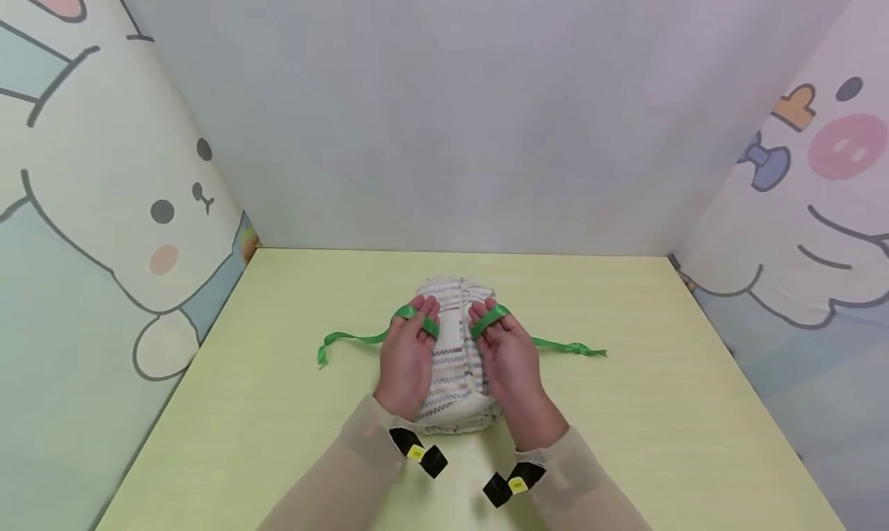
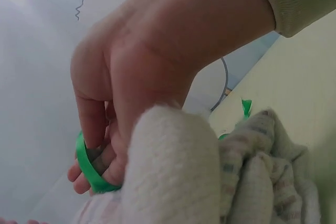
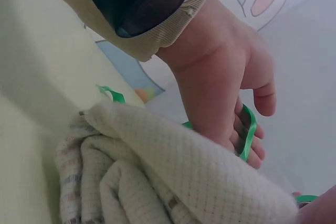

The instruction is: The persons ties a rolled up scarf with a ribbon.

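Observation:
A folded cloth (image 1: 447, 361), cream with patterned stripes, lies as a thick bundle on the table. My left hand (image 1: 407, 365) is palm up over its left side, with green ribbon (image 1: 430, 328) looped across the extended fingers. Mirroring it on the right side, my right hand (image 1: 510, 353) also faces palm up, and green ribbon (image 1: 490, 320) crosses its fingers. Loose ribbon tails trail outward on the table to both sides. In the wrist views the cloth's rolled layers (image 2: 173, 166) stand close below the hands and hide part of the fingers.
The pale yellow table (image 1: 278, 407) reaches to a plain grey back wall (image 1: 444, 130). Side walls with cartoon animals (image 1: 125, 176) border it left and right. Each sleeve cuff carries a small black camera (image 1: 434, 461).

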Demonstrator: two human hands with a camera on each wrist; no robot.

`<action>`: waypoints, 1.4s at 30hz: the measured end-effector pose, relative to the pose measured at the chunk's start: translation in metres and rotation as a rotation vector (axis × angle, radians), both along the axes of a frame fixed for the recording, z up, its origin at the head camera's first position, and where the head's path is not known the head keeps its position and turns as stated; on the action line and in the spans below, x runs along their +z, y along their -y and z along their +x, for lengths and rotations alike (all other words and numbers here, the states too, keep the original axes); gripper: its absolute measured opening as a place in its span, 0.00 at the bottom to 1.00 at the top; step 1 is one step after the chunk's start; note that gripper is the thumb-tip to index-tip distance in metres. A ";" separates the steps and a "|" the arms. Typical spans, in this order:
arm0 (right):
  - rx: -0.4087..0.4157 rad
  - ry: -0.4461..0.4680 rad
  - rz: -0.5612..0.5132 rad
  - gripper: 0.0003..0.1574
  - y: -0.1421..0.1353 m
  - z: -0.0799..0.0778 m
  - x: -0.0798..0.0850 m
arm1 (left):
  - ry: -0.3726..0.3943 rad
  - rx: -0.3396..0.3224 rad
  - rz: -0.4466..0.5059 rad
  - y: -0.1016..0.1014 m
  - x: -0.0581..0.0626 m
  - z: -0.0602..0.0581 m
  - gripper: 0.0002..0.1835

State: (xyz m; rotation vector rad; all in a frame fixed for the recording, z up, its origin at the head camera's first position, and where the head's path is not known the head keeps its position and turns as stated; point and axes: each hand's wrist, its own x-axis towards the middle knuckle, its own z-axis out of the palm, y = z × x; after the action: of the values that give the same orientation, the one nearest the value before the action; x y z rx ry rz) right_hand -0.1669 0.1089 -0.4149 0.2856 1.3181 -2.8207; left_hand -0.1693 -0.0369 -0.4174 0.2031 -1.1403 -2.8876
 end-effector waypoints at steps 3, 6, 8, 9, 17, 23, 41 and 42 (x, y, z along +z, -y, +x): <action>0.006 -0.007 0.062 0.30 0.002 0.001 -0.002 | -0.001 -0.003 -0.041 -0.002 0.000 0.000 0.23; 0.008 -0.009 0.123 0.28 0.004 0.001 -0.004 | -0.008 -0.020 -0.088 -0.005 0.000 0.000 0.24; 0.016 -0.016 0.165 0.27 0.005 0.001 -0.005 | -0.018 -0.036 -0.134 -0.006 -0.001 -0.001 0.24; 0.023 -0.022 0.193 0.27 0.005 0.000 -0.005 | -0.017 -0.043 -0.158 -0.006 -0.001 -0.001 0.25; 0.077 -0.064 0.399 0.22 0.009 0.002 -0.008 | -0.005 -0.052 -0.234 -0.010 0.001 -0.002 0.26; 0.078 -0.129 0.585 0.20 0.015 0.006 -0.007 | -0.027 -0.061 -0.259 -0.013 0.003 0.002 0.27; 0.031 -0.238 0.895 0.19 0.023 0.007 -0.008 | -0.060 -0.118 -0.350 -0.021 0.003 0.006 0.29; 0.020 -0.234 0.920 0.20 0.023 0.007 -0.007 | -0.060 -0.121 -0.365 -0.021 0.003 0.007 0.29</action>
State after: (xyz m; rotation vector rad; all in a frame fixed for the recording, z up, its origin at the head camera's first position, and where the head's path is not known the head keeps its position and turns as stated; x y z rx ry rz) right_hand -0.1597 0.0858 -0.4224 -0.0697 2.5577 -2.0627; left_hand -0.1627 -0.0157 -0.4141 0.0373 -1.6893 -2.6921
